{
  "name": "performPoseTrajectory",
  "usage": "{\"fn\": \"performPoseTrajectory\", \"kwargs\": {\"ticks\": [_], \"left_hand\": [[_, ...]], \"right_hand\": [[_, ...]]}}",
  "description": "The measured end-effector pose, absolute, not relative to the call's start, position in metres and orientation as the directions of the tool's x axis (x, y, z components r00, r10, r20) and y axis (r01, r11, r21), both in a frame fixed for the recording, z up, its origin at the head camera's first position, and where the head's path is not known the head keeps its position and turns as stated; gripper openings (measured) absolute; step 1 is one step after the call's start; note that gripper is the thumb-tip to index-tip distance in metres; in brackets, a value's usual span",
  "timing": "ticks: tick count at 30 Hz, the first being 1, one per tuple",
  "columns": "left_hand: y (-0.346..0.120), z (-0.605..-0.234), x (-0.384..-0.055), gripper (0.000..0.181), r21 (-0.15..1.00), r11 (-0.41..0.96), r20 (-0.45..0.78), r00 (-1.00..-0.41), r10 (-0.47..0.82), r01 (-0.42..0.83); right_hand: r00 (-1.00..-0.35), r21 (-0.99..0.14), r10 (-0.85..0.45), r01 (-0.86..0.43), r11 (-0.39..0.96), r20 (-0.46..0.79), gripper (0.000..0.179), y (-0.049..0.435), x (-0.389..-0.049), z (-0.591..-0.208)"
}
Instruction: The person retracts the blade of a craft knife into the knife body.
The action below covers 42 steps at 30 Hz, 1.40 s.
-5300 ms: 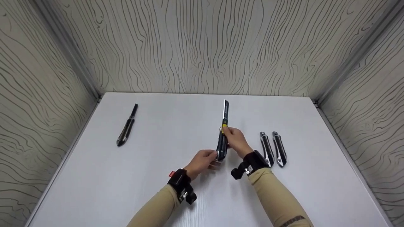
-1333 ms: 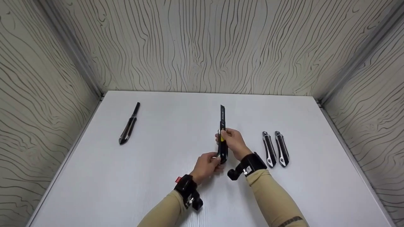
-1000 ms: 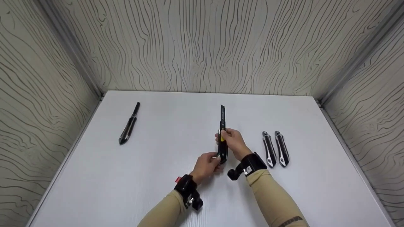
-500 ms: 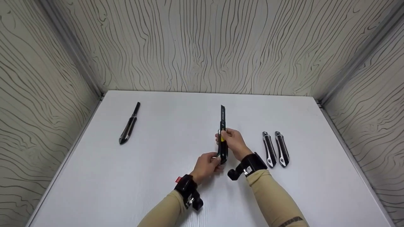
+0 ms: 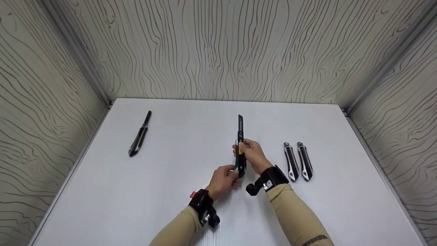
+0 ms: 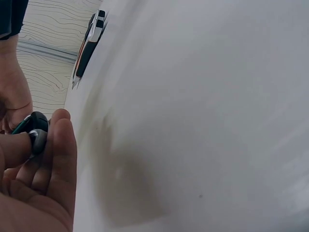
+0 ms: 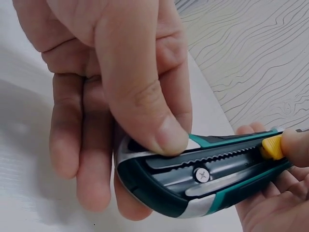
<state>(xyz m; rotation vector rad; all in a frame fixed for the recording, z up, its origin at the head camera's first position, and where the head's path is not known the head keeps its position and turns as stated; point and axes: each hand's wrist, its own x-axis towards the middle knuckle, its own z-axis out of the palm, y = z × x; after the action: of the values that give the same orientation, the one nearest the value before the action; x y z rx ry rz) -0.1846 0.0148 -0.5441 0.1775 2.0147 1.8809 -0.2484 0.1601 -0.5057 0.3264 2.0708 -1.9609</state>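
A black and green snap-off utility knife (image 5: pixel 241 164) stands upright between my hands in the head view, its dark blade (image 5: pixel 240 123) extended and pointing away from me. My right hand (image 5: pixel 255 153) grips the handle, with the thumb on the yellow slider (image 7: pixel 272 146). At the butt end, my left hand (image 5: pixel 222 181) pinches the handle between thumb and fingers. Close up in the right wrist view, the left thumb (image 7: pixel 140 92) presses beside the handle's screw (image 7: pixel 202 175). Only the handle's end (image 6: pixel 38 121) shows in the left wrist view, partly behind the fingers.
Two utility knives (image 5: pixel 291 162) (image 5: pixel 305 162) lie side by side on the white table (image 5: pixel 184 150), right of my hands. Another knife (image 5: pixel 138 140), blade out, lies at the far left. Wood-grain panels (image 5: pixel 218 51) enclose the back and sides.
Since the oldest frame, the held knife has turned so its blade looks darker, and my left hand has shifted slightly right. Over the last second the knife tilts very slightly; both hands stay put.
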Motion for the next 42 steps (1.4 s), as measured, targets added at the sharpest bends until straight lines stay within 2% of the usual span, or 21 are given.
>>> {"fn": "performPoseTrajectory", "kwargs": {"ticks": [17, 26, 32, 38, 42], "left_hand": [[0.0137, -0.5497, -0.1834, 0.026, 0.980, 0.079, -0.199, -0.921, 0.335, -0.183], [0.0141, -0.5538, -0.1784, 0.029, 0.974, -0.015, -0.206, -0.910, 0.360, -0.227], [0.0154, -0.5529, -0.1775, 0.026, 0.973, -0.067, -0.184, -0.918, 0.350, -0.220], [0.0149, -0.5508, -0.1790, 0.026, 0.976, -0.057, -0.176, -0.921, 0.348, -0.208], [0.0140, -0.5508, -0.1790, 0.025, 0.978, -0.049, -0.176, -0.921, 0.347, -0.205]], "right_hand": [[-0.941, -0.941, -0.047, 0.333, 0.061, -0.336, 0.034, 0.1605, -0.2470, -0.5077], [-0.940, -0.942, -0.070, 0.330, 0.055, -0.334, 0.035, 0.1637, -0.2471, -0.5065], [-0.942, -0.945, -0.079, 0.326, 0.011, -0.326, 0.039, 0.1628, -0.2472, -0.5074], [-0.932, -0.932, -0.073, 0.359, -0.050, -0.355, 0.041, 0.1596, -0.2438, -0.5107], [-0.936, -0.936, -0.060, 0.350, -0.044, -0.347, 0.041, 0.1582, -0.2424, -0.5112]]}}
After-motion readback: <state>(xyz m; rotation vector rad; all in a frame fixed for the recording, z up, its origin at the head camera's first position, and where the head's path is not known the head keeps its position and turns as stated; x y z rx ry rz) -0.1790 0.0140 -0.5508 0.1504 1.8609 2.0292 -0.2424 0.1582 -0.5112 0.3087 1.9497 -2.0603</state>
